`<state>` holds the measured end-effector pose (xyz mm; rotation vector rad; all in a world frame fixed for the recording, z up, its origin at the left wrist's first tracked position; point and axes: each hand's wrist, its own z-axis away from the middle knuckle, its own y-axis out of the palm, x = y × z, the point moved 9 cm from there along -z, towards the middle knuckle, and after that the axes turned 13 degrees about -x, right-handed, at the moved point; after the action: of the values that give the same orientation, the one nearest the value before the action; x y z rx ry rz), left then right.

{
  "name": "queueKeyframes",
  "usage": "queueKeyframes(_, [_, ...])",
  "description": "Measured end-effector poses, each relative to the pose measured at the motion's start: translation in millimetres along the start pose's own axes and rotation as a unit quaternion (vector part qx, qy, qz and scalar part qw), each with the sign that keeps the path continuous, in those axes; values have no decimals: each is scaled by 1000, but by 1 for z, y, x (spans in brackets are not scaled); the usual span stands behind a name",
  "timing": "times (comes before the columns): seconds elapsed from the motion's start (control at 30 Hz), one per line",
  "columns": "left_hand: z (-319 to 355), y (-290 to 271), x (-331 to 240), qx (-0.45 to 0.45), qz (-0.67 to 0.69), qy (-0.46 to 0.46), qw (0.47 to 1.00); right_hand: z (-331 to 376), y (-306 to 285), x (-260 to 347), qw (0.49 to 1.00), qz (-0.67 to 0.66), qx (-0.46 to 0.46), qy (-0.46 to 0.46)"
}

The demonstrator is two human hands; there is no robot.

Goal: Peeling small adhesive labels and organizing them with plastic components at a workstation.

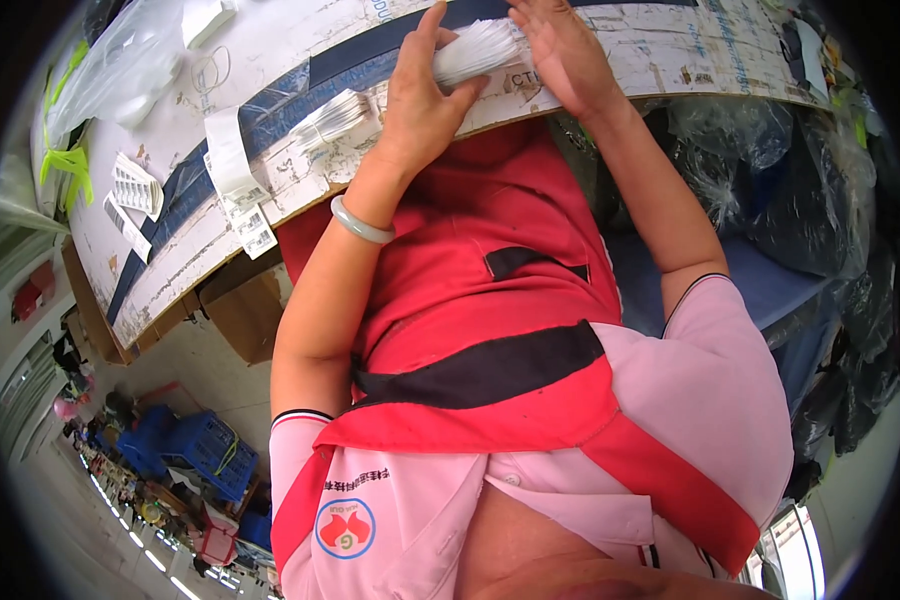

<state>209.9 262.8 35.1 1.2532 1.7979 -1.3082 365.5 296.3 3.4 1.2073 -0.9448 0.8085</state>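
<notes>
At the near side of the worktable, a bundle of thin white strips that look like labels (477,52) lies between my hands. My left hand (417,100) curls round its left end, thumb along the near edge and fingers on the far side. To the right of the bundle, my right hand (568,58) is held palm inward with its fingers stretched out. Whether its fingertips touch the strips is hard to see at the picture's upper edge. A second bundle of white strips (332,118) rests on the table left of my left hand.
The worn white worktable (650,75) has dark tape along it. A roll-like white label strip (232,165) hangs over its edge, near printed labels (137,190). Clear plastic bags (130,70) lie at the left. Bagged dark goods (800,190) stand right; blue crates (205,450) stand behind left.
</notes>
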Motion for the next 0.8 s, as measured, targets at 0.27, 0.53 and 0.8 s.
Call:
queueKeyframes(0.27, [0,-10,-4,-1,-3,-19,1000,58,48,42,747,499,170,-405])
queueKeyframes(0.53, [2,-9,-8,4,16,52,999,84,44,13,675,585,192,-406])
queueKeyframes(0.8, [4,-6,0,16,36,-41,998,27,25,28,971,178,82,-135])
